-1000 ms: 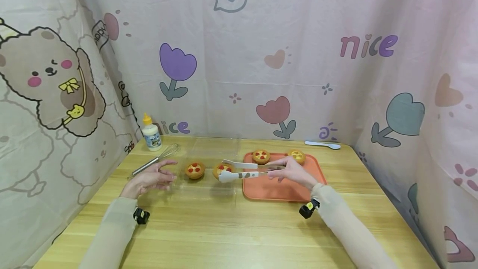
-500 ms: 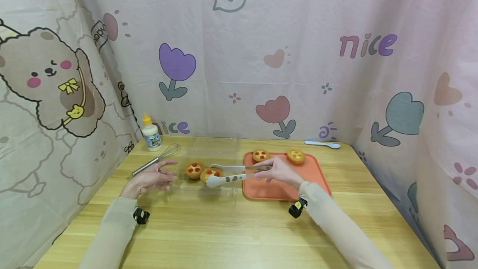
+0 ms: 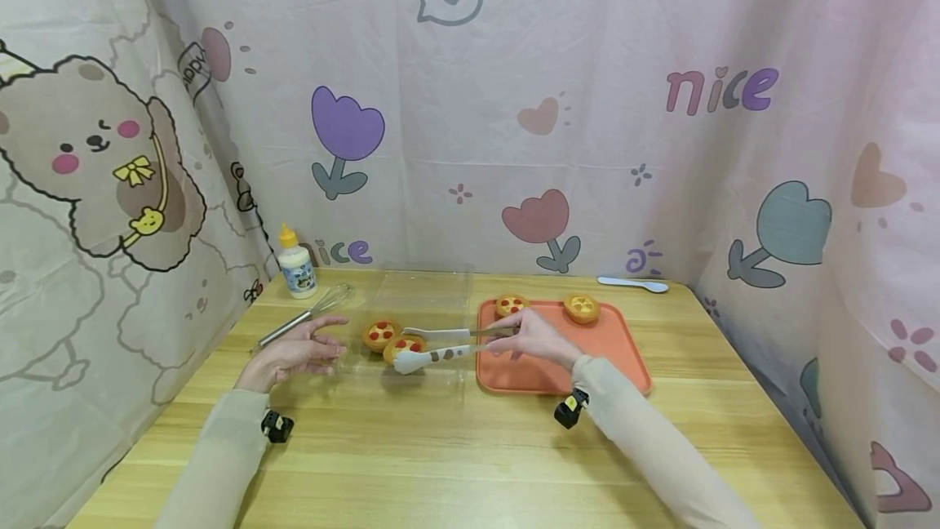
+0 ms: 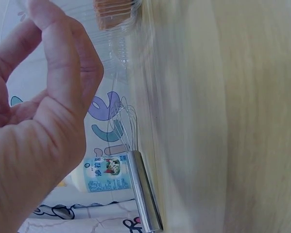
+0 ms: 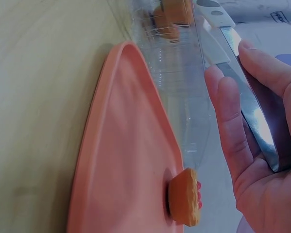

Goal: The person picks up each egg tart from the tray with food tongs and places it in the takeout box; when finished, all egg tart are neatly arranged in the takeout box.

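Note:
My right hand (image 3: 534, 337) pinches a pair of tongs (image 3: 441, 354) with white, brown-spotted tips. Between the tips sits a tart with red dots (image 3: 404, 347), partly hidden by the near tip. It is at or over a clear plastic box (image 3: 419, 288), close beside another red-dotted tart (image 3: 382, 333). In the right wrist view, thumb and fingers lie on either side of the metal tongs (image 5: 249, 104). My left hand (image 3: 294, 353) hovers by the box's left side, fingers loosely bent; the left wrist view (image 4: 62, 73) shows nothing plainly held, and contact with the box is unclear.
An orange tray (image 3: 558, 366) right of the box bears a red-dotted tart (image 3: 512, 305) and a yellow-topped tart (image 3: 582, 308). A whisk (image 3: 304, 317) and a yellow-capped bottle (image 3: 297, 264) stand or lie at the left. A pale spoon (image 3: 633, 284) lies at the back right.
My right hand has moved left with the tongs, carrying the tart from the box's right part to beside the other tart. My left hand has stayed in place.

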`<state>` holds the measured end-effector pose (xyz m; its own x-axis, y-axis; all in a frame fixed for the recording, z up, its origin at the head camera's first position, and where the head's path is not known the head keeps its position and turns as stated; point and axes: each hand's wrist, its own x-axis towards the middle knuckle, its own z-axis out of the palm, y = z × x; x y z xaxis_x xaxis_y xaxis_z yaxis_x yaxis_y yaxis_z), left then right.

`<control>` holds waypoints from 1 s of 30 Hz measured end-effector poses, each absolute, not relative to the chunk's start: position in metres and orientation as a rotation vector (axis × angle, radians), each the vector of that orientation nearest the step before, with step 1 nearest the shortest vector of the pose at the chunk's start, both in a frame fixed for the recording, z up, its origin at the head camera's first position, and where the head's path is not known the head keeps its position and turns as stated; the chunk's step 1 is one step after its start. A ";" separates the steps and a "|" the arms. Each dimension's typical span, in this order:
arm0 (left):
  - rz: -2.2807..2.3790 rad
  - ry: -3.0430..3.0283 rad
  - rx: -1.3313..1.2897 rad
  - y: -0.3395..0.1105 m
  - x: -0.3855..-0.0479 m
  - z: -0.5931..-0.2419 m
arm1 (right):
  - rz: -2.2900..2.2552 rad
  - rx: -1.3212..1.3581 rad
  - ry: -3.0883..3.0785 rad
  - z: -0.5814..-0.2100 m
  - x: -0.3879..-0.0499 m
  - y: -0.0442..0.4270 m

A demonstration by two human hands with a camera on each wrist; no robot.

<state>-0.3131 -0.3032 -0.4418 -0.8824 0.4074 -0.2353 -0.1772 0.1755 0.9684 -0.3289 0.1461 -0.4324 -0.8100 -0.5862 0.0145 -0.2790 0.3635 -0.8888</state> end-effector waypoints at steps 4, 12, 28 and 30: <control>1.753 2.012 0.214 -0.303 -0.312 -0.442 | -1.408 -0.770 2.336 -0.433 -0.331 0.140; 1.751 2.012 0.213 -0.303 -0.311 -0.441 | -1.331 -0.784 2.369 -0.426 -0.331 0.127; 1.744 2.020 0.221 -0.303 -0.310 -0.443 | -1.301 -0.815 2.385 -0.430 -0.334 0.117; 1.745 2.020 0.222 -0.303 -0.310 -0.443 | -1.287 -0.820 2.395 -0.430 -0.336 0.119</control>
